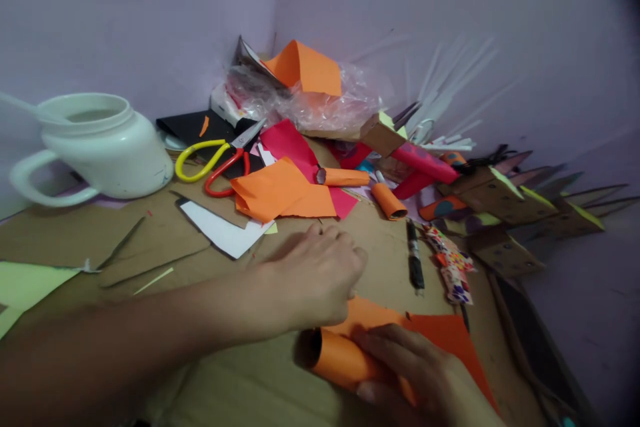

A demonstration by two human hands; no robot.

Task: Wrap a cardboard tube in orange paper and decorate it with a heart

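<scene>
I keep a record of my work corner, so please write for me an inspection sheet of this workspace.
Surface: brown cardboard, partly covered by paper pieces.
Job's things: rolled orange paper beside a flat orange sheet.
Clutter: scissors lying open, crumpled orange paper, black pen, white pot with handle.
Grippers: bare hands; right hand on the roll, left hand curled near the sheet, its grip unclear.
Cables: nothing seen.
Surroundings: pale purple walls behind; white sticks stand at the back right.
</scene>
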